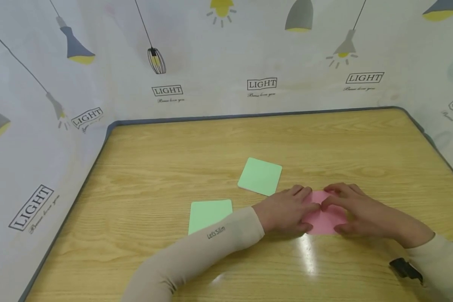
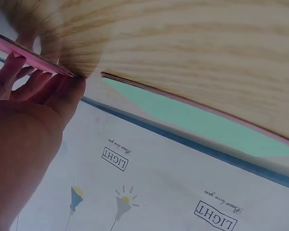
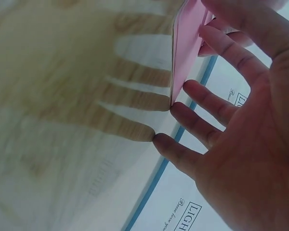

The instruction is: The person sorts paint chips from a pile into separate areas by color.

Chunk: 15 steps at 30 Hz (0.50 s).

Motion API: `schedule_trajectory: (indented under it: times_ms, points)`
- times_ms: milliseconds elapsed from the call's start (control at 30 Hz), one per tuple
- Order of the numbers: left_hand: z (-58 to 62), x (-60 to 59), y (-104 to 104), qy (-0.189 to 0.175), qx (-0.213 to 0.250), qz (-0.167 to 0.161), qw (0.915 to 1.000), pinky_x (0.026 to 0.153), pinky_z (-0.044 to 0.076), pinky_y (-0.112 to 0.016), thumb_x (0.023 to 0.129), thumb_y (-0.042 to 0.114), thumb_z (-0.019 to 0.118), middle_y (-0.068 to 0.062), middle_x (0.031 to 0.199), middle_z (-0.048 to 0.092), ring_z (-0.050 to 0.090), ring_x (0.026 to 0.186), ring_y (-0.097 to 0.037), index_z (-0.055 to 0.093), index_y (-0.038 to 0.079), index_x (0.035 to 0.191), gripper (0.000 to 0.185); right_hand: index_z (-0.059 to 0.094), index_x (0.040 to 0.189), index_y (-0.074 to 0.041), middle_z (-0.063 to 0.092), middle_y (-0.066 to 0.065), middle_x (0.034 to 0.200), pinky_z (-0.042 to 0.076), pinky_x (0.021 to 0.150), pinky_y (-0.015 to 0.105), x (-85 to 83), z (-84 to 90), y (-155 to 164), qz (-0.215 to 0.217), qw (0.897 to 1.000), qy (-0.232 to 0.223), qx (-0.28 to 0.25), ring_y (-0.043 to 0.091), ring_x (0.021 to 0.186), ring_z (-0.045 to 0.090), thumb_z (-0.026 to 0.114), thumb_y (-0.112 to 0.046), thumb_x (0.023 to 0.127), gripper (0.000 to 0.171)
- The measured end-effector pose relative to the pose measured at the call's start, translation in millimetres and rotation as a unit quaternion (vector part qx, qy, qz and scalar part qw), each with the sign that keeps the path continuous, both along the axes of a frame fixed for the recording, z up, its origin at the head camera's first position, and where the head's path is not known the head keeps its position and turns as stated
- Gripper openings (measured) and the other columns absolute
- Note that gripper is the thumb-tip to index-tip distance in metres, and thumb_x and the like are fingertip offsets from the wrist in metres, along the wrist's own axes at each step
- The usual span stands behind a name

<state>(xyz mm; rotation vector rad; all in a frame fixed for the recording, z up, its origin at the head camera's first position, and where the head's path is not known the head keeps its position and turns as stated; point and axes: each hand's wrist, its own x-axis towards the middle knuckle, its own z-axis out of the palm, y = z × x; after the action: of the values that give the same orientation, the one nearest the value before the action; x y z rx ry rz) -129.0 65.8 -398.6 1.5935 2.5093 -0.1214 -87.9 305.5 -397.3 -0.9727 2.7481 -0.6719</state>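
Both hands lie flat, palms down, at lower centre-right of the head view. Left hand (image 1: 287, 209) has its fingers extended and close together, pressing the left part of the pink sheet (image 1: 324, 218). Right hand (image 1: 356, 212) has its fingers straight and slightly spread, tips on the sheet's top and right edge. The sheet is thin, matte and square-cornered, lying flat on the glossy wood-grain table (image 1: 154, 167).

Two pale green squares with rounded corners: one (image 1: 260, 176) just above the left hand, the other (image 1: 209, 214) partly under the left sleeve (image 1: 196, 256). A printed lamp-pattern screen (image 1: 211, 63) rings the table.
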Motion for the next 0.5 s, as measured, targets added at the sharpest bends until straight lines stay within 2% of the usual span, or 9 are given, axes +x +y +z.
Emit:
schedule_trajectory:
  times_ms: [200, 333, 433, 500]
  points:
    - [-1.2, -0.8, -1.1, -0.003, 0.009, -0.003, 1.0, 0.105, 0.032, -0.027, 0.097, 0.055, 0.049, 0.001, 0.135, 0.037, 0.034, 0.127, -0.017, 0.041, 0.032, 0.145, 0.053, 0.06, 0.114, -0.034, 0.042, 0.016, 0.138, 0.044, 0.084, 0.061, -0.6, 1.9, -1.4, -0.006, 1.0, -0.009, 0.005, 0.042, 0.118, 0.04, 0.085, -0.018, 0.075, 0.049]
    - [-1.2, -3.8, -3.6, -0.021, 0.012, 0.005, 0.9997, 0.109, 0.027, -0.027, 0.096, 0.06, 0.047, 0.001, 0.141, 0.037, 0.031, 0.133, -0.016, 0.039, 0.027, 0.144, 0.059, 0.061, 0.106, -0.033, 0.046, 0.015, 0.131, 0.045, 0.083, 0.061, -5.6, 1.6, -4.7, 0.001, 1.0, 0.004, 0.0, 0.041, 0.114, 0.044, 0.084, -0.017, 0.076, 0.041]
    - [1.7, -12.1, -11.0, -0.031, 0.006, 0.026, 0.9992, 0.113, 0.02, -0.028, 0.097, 0.061, 0.044, -0.002, 0.152, 0.031, 0.024, 0.141, -0.019, 0.036, 0.023, 0.149, 0.065, 0.063, 0.099, -0.031, 0.05, 0.011, 0.124, 0.046, 0.084, 0.056, -11.8, 3.8, -11.3, 0.003, 1.0, 0.02, -0.003, 0.037, 0.111, 0.047, 0.081, -0.015, 0.079, 0.031]
    - [4.7, -21.0, -21.3, -0.026, 0.003, 0.044, 0.9987, 0.115, 0.017, -0.03, 0.097, 0.06, 0.043, -0.004, 0.156, 0.026, 0.02, 0.144, -0.02, 0.034, 0.02, 0.151, 0.068, 0.065, 0.102, -0.026, 0.051, 0.008, 0.121, 0.045, 0.086, 0.053, -16.6, 7.8, -19.7, -0.003, 1.0, 0.019, 0.001, 0.033, 0.112, 0.048, 0.078, -0.015, 0.083, 0.025]
